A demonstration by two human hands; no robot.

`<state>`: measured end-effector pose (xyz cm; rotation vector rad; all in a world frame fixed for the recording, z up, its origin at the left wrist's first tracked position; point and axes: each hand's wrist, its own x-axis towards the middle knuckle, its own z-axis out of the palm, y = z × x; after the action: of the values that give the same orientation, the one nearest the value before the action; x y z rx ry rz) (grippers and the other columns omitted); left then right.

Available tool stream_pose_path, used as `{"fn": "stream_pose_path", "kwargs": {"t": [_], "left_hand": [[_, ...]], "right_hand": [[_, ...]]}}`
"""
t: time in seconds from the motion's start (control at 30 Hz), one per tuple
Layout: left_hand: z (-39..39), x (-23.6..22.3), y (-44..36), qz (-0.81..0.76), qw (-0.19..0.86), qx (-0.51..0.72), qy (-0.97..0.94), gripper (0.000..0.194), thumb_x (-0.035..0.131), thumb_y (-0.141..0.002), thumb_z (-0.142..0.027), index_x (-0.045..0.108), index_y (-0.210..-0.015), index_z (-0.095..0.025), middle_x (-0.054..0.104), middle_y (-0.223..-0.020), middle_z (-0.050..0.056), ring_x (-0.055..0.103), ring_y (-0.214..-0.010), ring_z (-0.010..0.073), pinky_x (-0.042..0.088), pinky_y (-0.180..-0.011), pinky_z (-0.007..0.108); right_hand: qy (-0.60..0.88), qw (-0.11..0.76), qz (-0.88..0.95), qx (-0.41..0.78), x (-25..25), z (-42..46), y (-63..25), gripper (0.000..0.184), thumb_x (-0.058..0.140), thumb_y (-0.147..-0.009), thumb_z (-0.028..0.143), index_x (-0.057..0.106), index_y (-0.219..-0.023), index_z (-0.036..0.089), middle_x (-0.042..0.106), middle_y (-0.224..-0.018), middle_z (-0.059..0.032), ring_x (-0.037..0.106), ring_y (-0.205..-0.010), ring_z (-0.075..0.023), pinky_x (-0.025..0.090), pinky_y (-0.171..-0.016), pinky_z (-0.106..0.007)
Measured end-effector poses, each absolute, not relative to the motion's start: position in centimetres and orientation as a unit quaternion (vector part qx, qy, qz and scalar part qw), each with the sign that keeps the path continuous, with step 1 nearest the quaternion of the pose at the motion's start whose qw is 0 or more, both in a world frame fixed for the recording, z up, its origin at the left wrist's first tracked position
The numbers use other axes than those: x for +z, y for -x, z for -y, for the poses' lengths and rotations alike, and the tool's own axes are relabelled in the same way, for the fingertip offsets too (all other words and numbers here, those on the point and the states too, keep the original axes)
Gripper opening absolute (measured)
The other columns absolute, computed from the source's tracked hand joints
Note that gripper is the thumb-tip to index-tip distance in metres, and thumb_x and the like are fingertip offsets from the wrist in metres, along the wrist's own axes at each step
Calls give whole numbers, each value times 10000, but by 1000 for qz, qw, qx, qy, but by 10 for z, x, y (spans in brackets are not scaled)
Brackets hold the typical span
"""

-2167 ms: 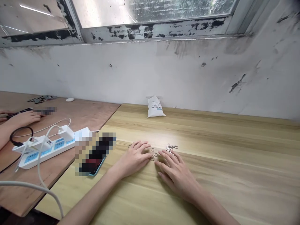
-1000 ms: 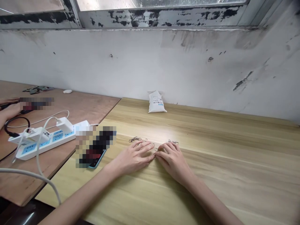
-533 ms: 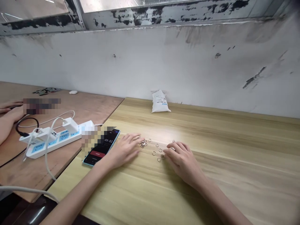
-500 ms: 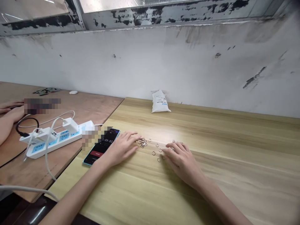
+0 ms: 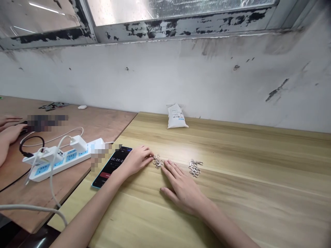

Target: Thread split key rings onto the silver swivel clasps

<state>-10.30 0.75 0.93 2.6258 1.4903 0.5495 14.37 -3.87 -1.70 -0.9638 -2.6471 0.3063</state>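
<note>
My left hand point(image 5: 138, 161) is at the left edge of a small pile of metal clasps and rings point(image 5: 157, 163). Its fingers are curled and the thumb is close to them; what they hold, if anything, is hidden. My right hand point(image 5: 182, 187) lies flat on the wooden table point(image 5: 245, 172), fingers stretched out and thumb apart. Its fingertips reach the right side of that pile. To the right of this hand lies a second pile of silver swivel clasps point(image 5: 194, 168). The loose rings seen before are not visible, perhaps under my right hand.
A phone showing a timer point(image 5: 104, 174) lies partly behind my left wrist. A white packet point(image 5: 177, 116) leans near the wall. At left, a power strip point(image 5: 67, 158) with chargers and cables stands on a brown table point(image 5: 111, 122). Another person's hand point(image 5: 12, 132) is there.
My right hand has moved left from beside the right pile and flattened, uncovering those clasps. The loose rings between the piles are out of sight. My left fingers have curled in at the left pile.
</note>
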Motion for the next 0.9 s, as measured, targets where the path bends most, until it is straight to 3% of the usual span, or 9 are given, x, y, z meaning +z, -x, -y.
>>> {"fn": "stream_pose_path", "kwargs": {"t": [0.33,0.47,0.63,0.9], "left_hand": [[-5,15,113,-517,105,202,-825,212,541,-913,-335,706,-872,-208,686,-834,40,612,-828,194,462,-720,288],[5,19,124,-534,131,218,-807,227,547,-899,-350,729,-914,-216,729,-888,40,644,-833,188,498,-740,281],[18,30,130,-584,178,250,-752,212,609,-843,-386,729,-837,-212,748,-851,21,664,-814,193,501,-744,276],[14,42,114,-576,225,316,-720,205,633,-852,-376,730,-829,-196,748,-894,28,672,-859,190,498,-776,281]], "right_hand": [[351,188,912,101,-10,-5,-119,523,365,-1007,481,454,-1402,150,463,-1474,-141,417,-1372,-254,361,-1123,-446],[320,167,930,75,-4,-39,-93,411,316,-1034,332,487,-1374,177,463,-1478,-120,435,-1351,-221,371,-1081,-410],[267,160,948,62,-3,-49,-71,323,413,-988,249,565,-1269,196,550,-1393,-75,457,-1304,-195,365,-1056,-369],[312,152,937,33,1,-34,-133,317,382,-1013,263,570,-1253,176,571,-1339,-129,482,-1274,-259,389,-1009,-435]]}}
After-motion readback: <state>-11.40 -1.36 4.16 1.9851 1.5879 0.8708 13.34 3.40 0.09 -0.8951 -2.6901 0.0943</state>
